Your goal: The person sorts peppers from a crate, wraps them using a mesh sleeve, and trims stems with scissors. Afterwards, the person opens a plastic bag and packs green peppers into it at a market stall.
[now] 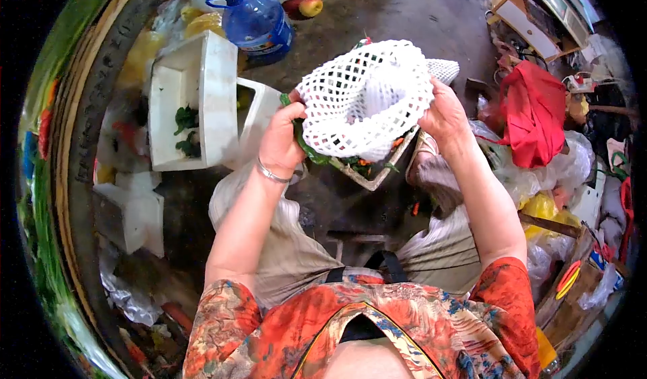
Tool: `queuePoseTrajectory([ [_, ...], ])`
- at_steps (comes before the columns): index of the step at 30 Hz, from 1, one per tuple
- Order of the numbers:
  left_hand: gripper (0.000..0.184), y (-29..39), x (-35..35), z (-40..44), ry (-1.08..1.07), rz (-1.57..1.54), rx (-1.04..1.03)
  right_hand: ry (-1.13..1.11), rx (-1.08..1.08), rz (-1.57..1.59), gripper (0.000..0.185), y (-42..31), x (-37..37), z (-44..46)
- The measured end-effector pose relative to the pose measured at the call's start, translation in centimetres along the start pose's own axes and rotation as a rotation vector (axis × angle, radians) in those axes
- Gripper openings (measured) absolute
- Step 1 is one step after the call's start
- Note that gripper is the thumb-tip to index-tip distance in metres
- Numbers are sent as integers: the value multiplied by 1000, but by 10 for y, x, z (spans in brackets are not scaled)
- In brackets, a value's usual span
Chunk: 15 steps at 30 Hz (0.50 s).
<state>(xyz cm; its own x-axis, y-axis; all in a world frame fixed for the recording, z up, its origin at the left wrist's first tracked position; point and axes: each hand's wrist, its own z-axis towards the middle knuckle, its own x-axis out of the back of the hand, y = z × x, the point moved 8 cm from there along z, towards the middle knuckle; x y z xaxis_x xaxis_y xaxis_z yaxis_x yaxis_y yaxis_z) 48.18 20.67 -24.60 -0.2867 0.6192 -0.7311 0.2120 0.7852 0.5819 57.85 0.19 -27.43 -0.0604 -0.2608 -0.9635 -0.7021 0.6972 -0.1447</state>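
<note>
A white foam net sleeve (pixel 323 99), stretched wide at its mouth, hangs between my two hands. My left hand (pixel 282 139) wears a metal bangle at the wrist and grips the net's left edge, with green leaves beside its fingers. Closed on the opposite edge is my right hand (pixel 446 112), its thumb towards the net. The narrower end of the net sticks out at the upper right, past my right fingers. Under the net, a pale-edged container (pixel 373 185) shows in part, with green leaves and small orange-red bits in it.
White foam boxes (pixel 219 102) stand at the left, one with leaves inside. Behind them are a blue water jug (pixel 256 25) and an apple (pixel 311 5). A red bag (pixel 534 112) and plastic bags lie at the right. A wooden cabinet (pixel 529 25) is at the upper right.
</note>
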Motion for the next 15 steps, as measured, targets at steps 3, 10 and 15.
queuePoseTrajectory([
  [3, 43, 16, -4, 4, -41, -61, -55, 279, 6, -340, 35, 6, -5, -7],
  [10, 53, 20, -7, 7, 142, 298, -47, 299, 31, -329, 35, 4, -19, -7],
  [15, 55, 35, -7, 8, 221, 382, -134, 140, 158, -193, 37, -47, -25, -1],
])
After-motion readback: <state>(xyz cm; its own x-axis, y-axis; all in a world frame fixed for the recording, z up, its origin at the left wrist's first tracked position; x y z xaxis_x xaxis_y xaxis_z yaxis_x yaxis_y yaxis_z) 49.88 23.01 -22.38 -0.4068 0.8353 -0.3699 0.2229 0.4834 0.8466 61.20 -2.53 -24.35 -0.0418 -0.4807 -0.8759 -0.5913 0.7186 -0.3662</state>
